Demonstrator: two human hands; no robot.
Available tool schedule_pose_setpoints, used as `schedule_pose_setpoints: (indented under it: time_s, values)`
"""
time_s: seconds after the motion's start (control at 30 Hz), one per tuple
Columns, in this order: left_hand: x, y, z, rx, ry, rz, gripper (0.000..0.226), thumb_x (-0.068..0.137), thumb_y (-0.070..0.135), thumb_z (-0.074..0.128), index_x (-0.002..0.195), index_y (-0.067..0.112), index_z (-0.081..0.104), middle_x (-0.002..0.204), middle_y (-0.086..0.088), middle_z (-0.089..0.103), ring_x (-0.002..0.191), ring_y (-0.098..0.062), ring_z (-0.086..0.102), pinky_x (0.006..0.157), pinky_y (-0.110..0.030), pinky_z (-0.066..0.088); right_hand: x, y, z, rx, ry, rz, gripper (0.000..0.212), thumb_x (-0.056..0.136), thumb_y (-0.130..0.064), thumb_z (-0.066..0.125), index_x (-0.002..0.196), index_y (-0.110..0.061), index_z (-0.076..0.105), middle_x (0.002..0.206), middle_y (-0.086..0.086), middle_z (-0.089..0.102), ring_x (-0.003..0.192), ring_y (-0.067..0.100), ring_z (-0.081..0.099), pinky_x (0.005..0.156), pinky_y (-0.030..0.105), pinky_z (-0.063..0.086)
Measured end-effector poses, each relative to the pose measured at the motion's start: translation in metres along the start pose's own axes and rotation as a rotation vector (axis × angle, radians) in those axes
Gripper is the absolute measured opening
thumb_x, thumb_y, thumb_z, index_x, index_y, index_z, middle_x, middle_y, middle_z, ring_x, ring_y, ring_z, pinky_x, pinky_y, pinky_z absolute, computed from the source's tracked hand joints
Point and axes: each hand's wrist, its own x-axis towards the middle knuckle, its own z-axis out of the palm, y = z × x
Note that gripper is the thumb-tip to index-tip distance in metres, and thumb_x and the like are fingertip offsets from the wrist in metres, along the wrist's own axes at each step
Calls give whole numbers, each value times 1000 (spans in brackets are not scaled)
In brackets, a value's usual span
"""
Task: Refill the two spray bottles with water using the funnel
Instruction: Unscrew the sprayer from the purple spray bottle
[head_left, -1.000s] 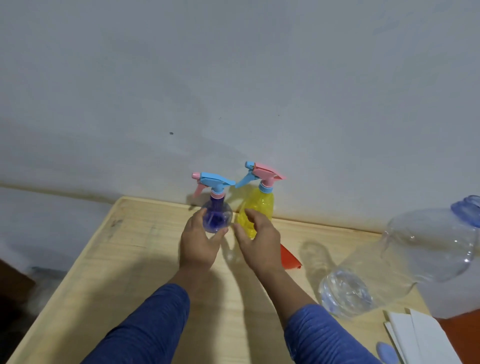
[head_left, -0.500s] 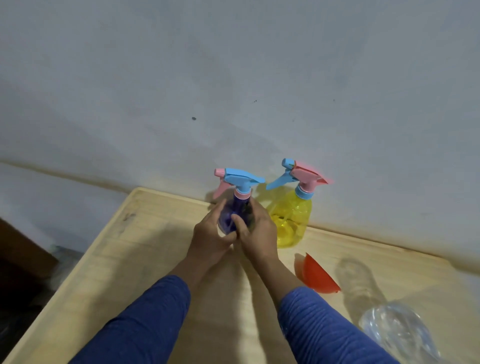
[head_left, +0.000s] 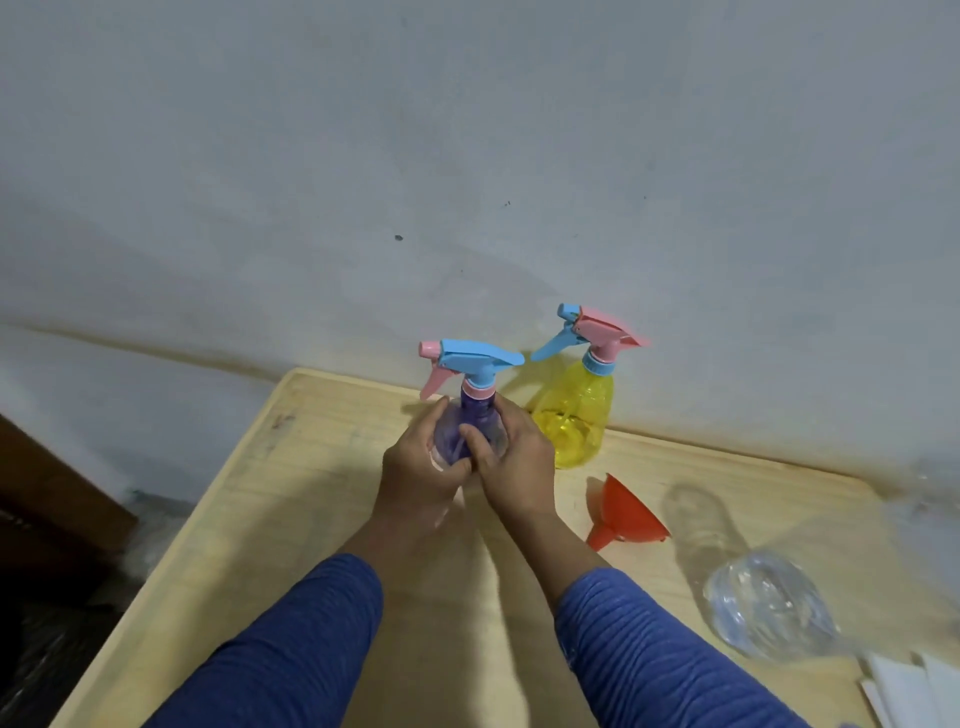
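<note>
Both my hands wrap round the purple spray bottle (head_left: 475, 415), which stands upright with a blue and pink trigger head. My left hand (head_left: 415, 467) grips its left side and my right hand (head_left: 511, 462) grips its right side, thumbs meeting in front. The yellow spray bottle (head_left: 574, 421), with a pink and blue head, stands just behind and to the right, against the wall. An orange funnel (head_left: 626, 514) lies on its side on the wooden table (head_left: 291, 519), right of my right wrist. A large clear water bottle (head_left: 769, 608) lies at the right, its top cut off by blur.
A grey wall runs close behind the table's far edge. White sheets of paper (head_left: 914, 691) lie at the table's front right corner. Left of the table the floor drops away, with dark furniture (head_left: 47, 499) there.
Both hands have closed round the purple bottle and drawn it forward, away from the yellow one. The view has shifted left and down, so the funnel shows fully.
</note>
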Motion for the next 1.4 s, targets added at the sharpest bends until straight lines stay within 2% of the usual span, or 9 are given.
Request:
schedule_pose_setpoints:
  time_s: [0.1, 0.27, 0.67, 0.8, 0.93, 1.03, 1.17, 1.27, 1.4]
  values:
    - [-20, 12, -7, -37, -36, -17, 76, 65, 37, 68, 136, 22, 47, 124, 12, 56, 113, -4, 54, 93, -17, 40, -22, -12, -12, 4, 25, 3, 38, 83, -18, 67, 120, -14, 60, 109, 1, 66, 99, 15, 58, 81, 11, 36]
    - [-64, 29, -12, -65, -94, -23, 74, 73, 11, 76, 139, 19, 44, 136, 2, 53, 120, -9, 52, 101, -21, 40, -71, -31, -39, 24, 87, 54, 39, 82, -16, 68, 121, -13, 60, 108, -2, 63, 95, 6, 51, 77, 1, 31]
    - [-173, 34, 25, -74, -227, -38, 73, 72, 6, 75, 137, 18, 45, 130, 3, 56, 116, -11, 56, 95, -18, 40, -180, -7, -89, 1, 103, 197, 31, 84, -21, 67, 114, -22, 62, 99, -9, 65, 88, 5, 57, 72, 0, 35]
    - [-195, 38, 34, -84, -217, -13, 68, 69, 19, 69, 132, 25, 47, 117, 22, 54, 102, 6, 53, 83, 3, 34, -197, 5, -97, 13, 88, 222, 27, 83, -19, 67, 109, -23, 63, 91, -13, 60, 85, 6, 56, 71, 4, 36]
    - [-215, 42, 44, -86, -183, 15, 56, 67, 23, 62, 118, 43, 50, 99, 43, 50, 93, 29, 45, 78, 7, 31, -210, 17, -101, 17, 80, 224, 27, 82, -19, 68, 108, -23, 63, 93, -13, 62, 87, 6, 57, 71, 2, 35]
    - [-222, 40, 53, -54, -142, -5, 74, 64, 46, 58, 134, 24, 46, 117, 30, 46, 104, 18, 43, 83, 8, 28, -213, 25, -103, 38, 62, 218, 29, 82, -22, 69, 111, -25, 63, 96, -13, 61, 92, 8, 58, 75, 6, 36]
    - [-225, 37, 61, -29, -99, -47, 87, 58, 57, 51, 137, 22, 44, 122, 21, 47, 109, 5, 48, 87, -3, 33, -212, 29, -102, 72, 57, 209, 37, 81, -20, 71, 116, -24, 61, 102, -14, 61, 97, 5, 55, 75, -3, 32]
    - [-224, 34, 63, -12, -93, -28, 77, 68, 42, 68, 138, 21, 43, 128, 15, 51, 114, -1, 50, 92, -7, 36, -212, 27, -101, 193, 137, 218, 44, 79, -22, 72, 120, -25, 56, 116, -13, 60, 104, -1, 53, 84, 0, 35]
    - [-222, 27, 63, 62, -70, 40, 68, 73, 19, 77, 134, 15, 47, 125, 4, 59, 110, -7, 56, 88, -3, 37, -216, 9, -98, 401, 281, 175, 41, 78, -15, 75, 98, -39, 49, 102, -14, 62, 94, -1, 60, 81, 11, 46]
